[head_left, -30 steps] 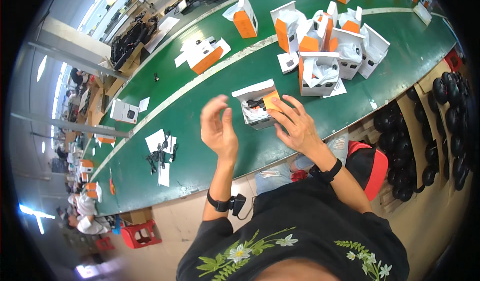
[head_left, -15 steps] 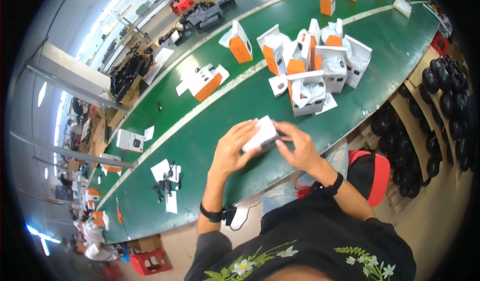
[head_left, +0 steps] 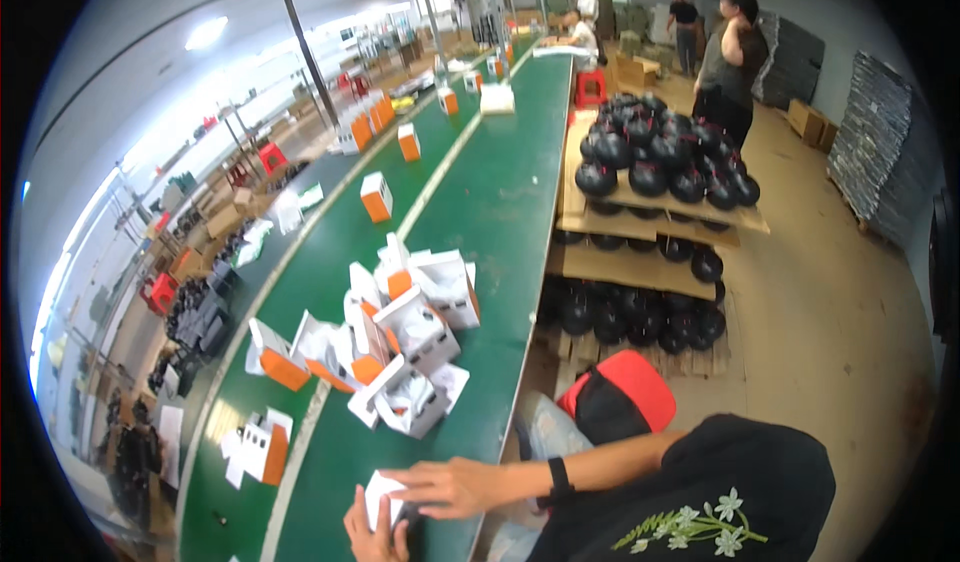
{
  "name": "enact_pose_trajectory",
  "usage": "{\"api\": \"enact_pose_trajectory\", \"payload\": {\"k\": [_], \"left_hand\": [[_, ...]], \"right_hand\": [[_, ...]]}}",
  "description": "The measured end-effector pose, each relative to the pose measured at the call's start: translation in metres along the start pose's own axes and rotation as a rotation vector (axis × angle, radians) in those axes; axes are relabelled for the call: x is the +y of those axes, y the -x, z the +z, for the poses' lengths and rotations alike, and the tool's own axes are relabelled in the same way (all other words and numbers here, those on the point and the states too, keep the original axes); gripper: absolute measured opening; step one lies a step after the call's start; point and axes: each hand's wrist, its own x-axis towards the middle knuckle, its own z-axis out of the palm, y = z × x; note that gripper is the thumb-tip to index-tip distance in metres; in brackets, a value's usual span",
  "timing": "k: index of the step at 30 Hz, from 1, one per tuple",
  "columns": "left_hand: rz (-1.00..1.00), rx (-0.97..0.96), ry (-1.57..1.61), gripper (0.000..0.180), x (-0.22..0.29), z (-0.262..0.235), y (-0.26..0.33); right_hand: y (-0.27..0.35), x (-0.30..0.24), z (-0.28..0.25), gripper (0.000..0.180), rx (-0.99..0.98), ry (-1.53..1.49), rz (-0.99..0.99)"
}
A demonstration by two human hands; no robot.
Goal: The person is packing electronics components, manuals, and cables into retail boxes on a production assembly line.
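At the near edge of the green work table, a small white box (head_left: 381, 494) is between my two hands. My left hand (head_left: 370, 534) is closed around its near left side, with the lower part of that hand cut off by the picture's edge. Across the box's top and right side lie the fingers of my right hand (head_left: 452, 489). A dark side of the box shows in part below my right fingers. Just beyond them, an open white carton (head_left: 412, 402) with clear plastic wrap inside stands at the front of a cluster of similar orange and white cartons.
An orange and white carton (head_left: 266, 452) lies left among white papers. Closed orange and white boxes (head_left: 376, 198) stand farther along the green table (head_left: 500, 202). Right of it, black round items (head_left: 650, 157) fill layered cardboard. A red and black cap-like thing (head_left: 622, 398) is beside me.
My view has swung to the right and up along the table, so hands and box now appear lower in the picture. My right fingers have come over the box's top.
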Motion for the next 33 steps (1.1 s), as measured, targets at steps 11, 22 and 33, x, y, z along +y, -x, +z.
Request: {"api": "enact_pose_trajectory", "payload": {"k": [11,22,33], "left_hand": [[-0.186,0.609,0.239,0.038,-0.071,-0.084,-0.184],[-0.032,-0.085,-0.254,0.052,-0.241,0.073,-0.524],[-0.367,0.018,-0.518,0.131,-0.224,0.034,-0.488]], "right_hand": [[0.064,0.024,-0.021,0.076,-0.007,0.103,0.097],[0.064,0.065,0.003,0.042,0.122,0.185,0.065],[0.055,0.064,-0.023,0.039,-0.043,0.129,0.093]]}}
